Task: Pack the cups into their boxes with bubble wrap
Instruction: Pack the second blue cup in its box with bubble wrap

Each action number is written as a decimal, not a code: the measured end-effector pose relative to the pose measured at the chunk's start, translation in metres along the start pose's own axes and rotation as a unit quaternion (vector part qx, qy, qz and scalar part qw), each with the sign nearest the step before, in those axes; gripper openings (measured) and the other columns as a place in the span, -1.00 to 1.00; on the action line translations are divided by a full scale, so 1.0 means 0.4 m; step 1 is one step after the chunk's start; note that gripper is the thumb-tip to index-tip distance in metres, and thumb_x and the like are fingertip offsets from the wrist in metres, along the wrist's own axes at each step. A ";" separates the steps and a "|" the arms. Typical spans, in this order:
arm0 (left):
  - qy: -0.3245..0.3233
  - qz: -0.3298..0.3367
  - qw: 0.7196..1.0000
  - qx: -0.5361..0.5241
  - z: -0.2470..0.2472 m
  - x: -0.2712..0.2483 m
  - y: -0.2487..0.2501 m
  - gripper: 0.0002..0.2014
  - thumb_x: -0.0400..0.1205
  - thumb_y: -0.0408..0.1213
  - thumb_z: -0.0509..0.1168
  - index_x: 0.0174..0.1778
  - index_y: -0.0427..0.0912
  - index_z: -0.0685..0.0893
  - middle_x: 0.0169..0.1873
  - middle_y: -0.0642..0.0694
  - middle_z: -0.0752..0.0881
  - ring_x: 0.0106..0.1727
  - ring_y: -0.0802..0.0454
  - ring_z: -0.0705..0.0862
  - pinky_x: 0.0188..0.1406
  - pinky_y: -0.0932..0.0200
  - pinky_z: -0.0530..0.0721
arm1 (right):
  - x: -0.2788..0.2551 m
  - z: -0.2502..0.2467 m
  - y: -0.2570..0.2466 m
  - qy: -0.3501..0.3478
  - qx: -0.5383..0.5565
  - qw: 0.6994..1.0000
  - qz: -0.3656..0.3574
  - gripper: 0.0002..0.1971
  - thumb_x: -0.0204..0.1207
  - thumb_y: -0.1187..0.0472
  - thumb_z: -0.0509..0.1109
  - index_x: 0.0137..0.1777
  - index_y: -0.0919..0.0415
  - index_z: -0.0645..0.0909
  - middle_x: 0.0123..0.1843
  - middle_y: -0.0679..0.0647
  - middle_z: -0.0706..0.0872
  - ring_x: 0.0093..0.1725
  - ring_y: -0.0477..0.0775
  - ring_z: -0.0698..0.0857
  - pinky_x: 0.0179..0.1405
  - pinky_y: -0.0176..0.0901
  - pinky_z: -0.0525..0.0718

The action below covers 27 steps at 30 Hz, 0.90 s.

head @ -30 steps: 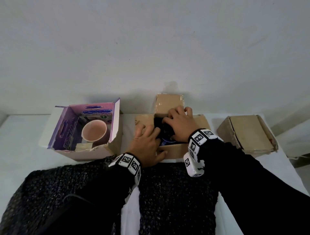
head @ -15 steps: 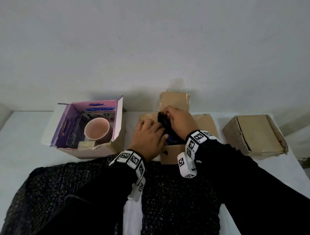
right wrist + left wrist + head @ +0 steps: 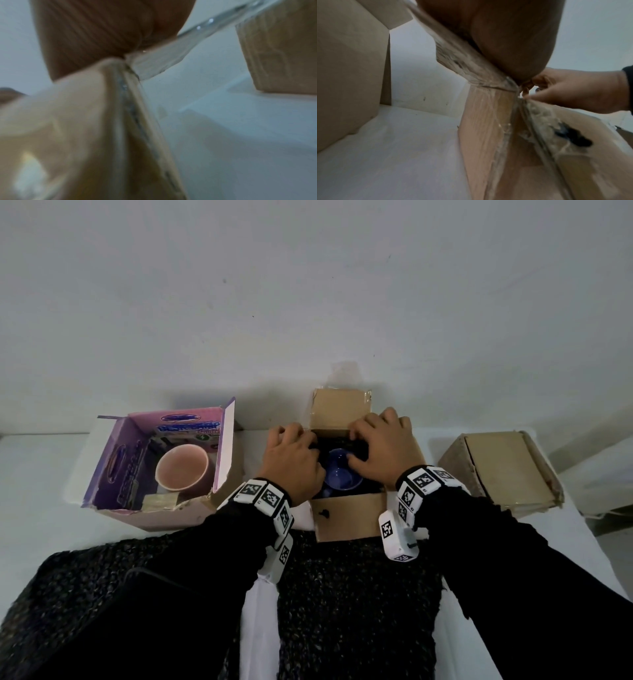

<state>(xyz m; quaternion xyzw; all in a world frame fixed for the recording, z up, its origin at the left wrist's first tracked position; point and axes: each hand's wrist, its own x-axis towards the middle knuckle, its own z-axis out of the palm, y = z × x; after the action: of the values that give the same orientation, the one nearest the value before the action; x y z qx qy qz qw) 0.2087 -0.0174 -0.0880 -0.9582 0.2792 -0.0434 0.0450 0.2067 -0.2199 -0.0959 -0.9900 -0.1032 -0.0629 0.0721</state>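
Left hand (image 3: 294, 463) sits palm down on the left edge of the brown box (image 3: 349, 517), fingers curled over the rim into dark wrap (image 3: 359, 444) inside; right hand (image 3: 383, 448) mirrors it on the right edge, fingers bent down into the same dark material. What each fingertip actually grips is hidden, so cannot tell the hold for either. Half a second ago both hands were bunched together over the box middle, covering the contents; now they are spread to the sides and the blue cup (image 3: 342, 474) shows upright between them, inside the box. Back flap (image 3: 340, 409) stands up behind the hands. Left of that, the purple box (image 3: 113, 467) lies open with the pink cup (image 3: 182, 470) upright in it. Closed cardboard box (image 3: 503, 470) sits to the right, apart. All rest on the white table (image 3: 37, 474). Wrist views are blurred: only palm, cardboard edge, tape; left wrist view catches the right hand's fingers (image 3: 539, 86) at the rim.
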 end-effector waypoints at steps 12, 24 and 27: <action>-0.020 -0.013 1.000 0.015 -0.005 0.019 -0.005 -0.57 0.48 0.14 0.21 0.22 0.06 0.51 0.08 0.06 0.72 0.30 -0.12 0.43 0.34 -0.28 0.10 | 0.031 0.008 -0.056 0.008 0.026 1.000 0.015 -0.95 0.53 0.31 0.33 -0.05 0.20 0.60 -0.04 0.17 0.64 -0.22 0.26 0.64 -0.34 -0.06 0.48; 0.011 -0.054 0.998 0.035 -0.014 0.073 0.014 -0.86 0.55 -0.19 0.24 -0.06 0.03 0.69 -0.09 0.02 0.71 0.07 -0.12 0.48 -0.01 -0.02 0.21 | -0.003 0.018 -0.050 0.042 -0.143 0.989 -0.026 -0.91 0.23 0.25 0.38 -0.33 0.12 0.72 -0.29 0.02 0.71 -0.05 0.23 0.51 -0.16 0.03 0.33; 0.009 0.001 1.000 0.003 0.002 0.080 0.016 -0.69 0.65 -0.11 0.13 0.29 0.14 0.58 0.12 0.02 0.70 0.18 -0.11 0.46 0.02 -0.01 0.23 | -0.005 0.022 -0.055 0.053 -0.129 0.990 -0.029 -0.68 0.30 0.25 0.03 -0.24 0.12 0.65 -0.32 0.03 0.71 -0.04 0.24 0.56 -0.12 0.04 0.25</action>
<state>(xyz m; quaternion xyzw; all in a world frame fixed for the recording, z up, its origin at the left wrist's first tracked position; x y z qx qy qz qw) 0.2324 -0.0401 -0.0877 -0.9574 0.2803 -0.0531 0.0450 0.2010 -0.1977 -0.1019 -0.9828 -0.1191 -0.1307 -0.0531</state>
